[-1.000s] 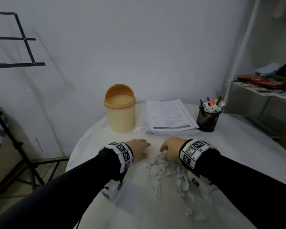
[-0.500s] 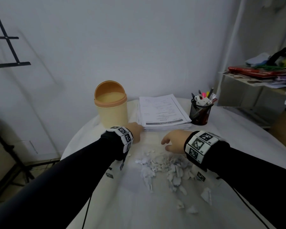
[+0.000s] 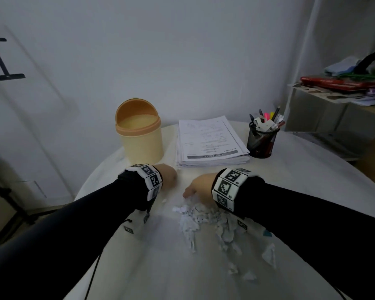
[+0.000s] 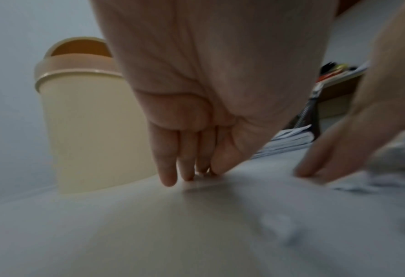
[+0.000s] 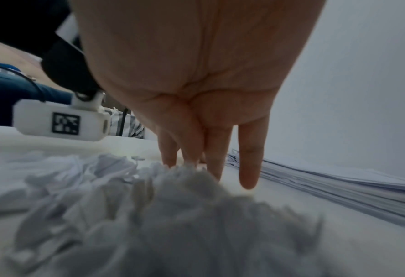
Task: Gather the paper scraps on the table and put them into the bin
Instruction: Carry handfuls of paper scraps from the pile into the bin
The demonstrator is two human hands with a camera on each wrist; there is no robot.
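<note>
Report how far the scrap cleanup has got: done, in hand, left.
Done: nothing visibly binned; the bin stands open, and no scraps show inside from the head view. In hand: the right hand has straight fingers down at the far edge of the paper scraps pile, and the left hand has its fingertips on the table near the bin. Neither holds any. Left: the whole pile, plus strays toward the near edge.

A: Dim, bluish room light; soft shadows streak the wall (image 3: 41, 87) in the head view.
B: Edges bow there. In both wrist views the paper scraps (image 5: 149, 215) blur up close, and the right hand (image 4: 353, 131) smears.
</note>
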